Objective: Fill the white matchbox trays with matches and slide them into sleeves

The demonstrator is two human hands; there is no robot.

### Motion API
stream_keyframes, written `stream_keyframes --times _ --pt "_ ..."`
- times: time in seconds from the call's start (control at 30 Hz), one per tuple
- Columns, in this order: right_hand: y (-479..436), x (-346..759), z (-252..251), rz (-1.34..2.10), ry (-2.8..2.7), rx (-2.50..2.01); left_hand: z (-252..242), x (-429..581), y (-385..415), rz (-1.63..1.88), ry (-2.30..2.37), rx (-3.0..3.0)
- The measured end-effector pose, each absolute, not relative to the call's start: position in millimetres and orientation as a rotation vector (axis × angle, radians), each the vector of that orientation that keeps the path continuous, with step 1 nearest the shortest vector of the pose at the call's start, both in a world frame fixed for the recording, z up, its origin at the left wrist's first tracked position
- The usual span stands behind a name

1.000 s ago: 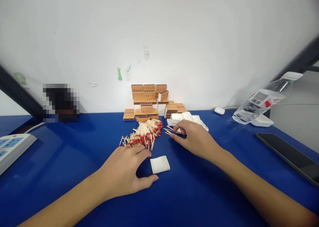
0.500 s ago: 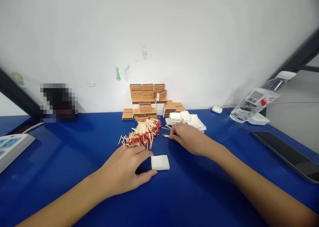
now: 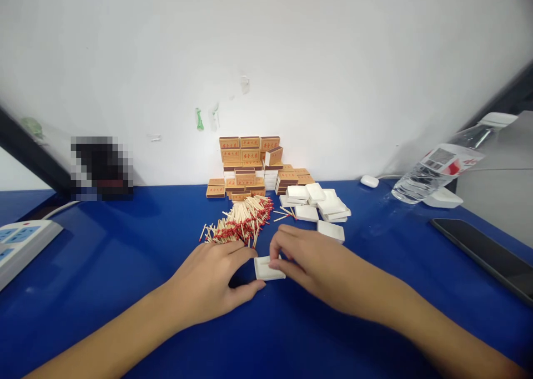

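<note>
A small white matchbox tray (image 3: 259,274) lies on the blue table. My left hand (image 3: 216,273) steadies its left end, with the thumb at the near side and the index finger at the far side. Over the tray's right part, my right hand (image 3: 306,259) pinches thumb and fingertips together on a pale matchstick (image 3: 265,264); its fingers hide the rest of it. A heap of red-tipped matches (image 3: 241,221) spreads just beyond my left hand. A few loose matches (image 3: 285,215) lie to the right of that heap.
Orange matchboxes (image 3: 250,156) are stacked against the wall. Several white trays (image 3: 331,230) lie beyond my right hand. Farther right are a water bottle (image 3: 441,165), a white case (image 3: 369,181) and a phone (image 3: 487,254). A power strip (image 3: 31,240) sits at left.
My right hand has moved from the loose matches back toward me, bringing matchstick to the tray. My left hand has stayed at the tray. The view has shifted slightly.
</note>
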State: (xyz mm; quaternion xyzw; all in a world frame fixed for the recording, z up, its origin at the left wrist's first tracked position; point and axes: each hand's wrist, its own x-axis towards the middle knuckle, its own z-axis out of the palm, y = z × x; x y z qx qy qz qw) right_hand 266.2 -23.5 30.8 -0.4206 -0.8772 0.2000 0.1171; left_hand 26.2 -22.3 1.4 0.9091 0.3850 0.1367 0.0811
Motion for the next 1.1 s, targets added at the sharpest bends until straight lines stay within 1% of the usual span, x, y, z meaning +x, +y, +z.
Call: stream_keyframes --times 0.13,0.3,0.4,0.47,0.67,0.8,0.93,1.1 --pt "-30 252 25 0.418 -2.681 -1.212 1 26 -22 0.437 1.143 2.735" --pt "-15 267 28 0.464 -2.491 -1.163 0 26 -22 0.484 1.122 2.764" --pt "2 283 26 0.293 -2.369 -1.28 -1 25 -22 0.515 1.102 2.786" --pt "14 292 19 0.262 -2.39 -1.368 -2 25 -23 0.513 1.096 2.799" --pt "29 301 7 0.399 -2.502 -1.375 -1 25 -23 0.473 1.105 2.796" --pt "11 290 19 0.452 -2.457 -1.351 -1 26 -22 0.465 1.145 2.758" --pt "-19 267 27 0.596 -2.508 -1.223 -2 26 -22 0.474 1.143 2.728" --pt "-25 258 24 0.595 -2.578 -1.19 -1 25 -22 0.501 1.122 2.748"
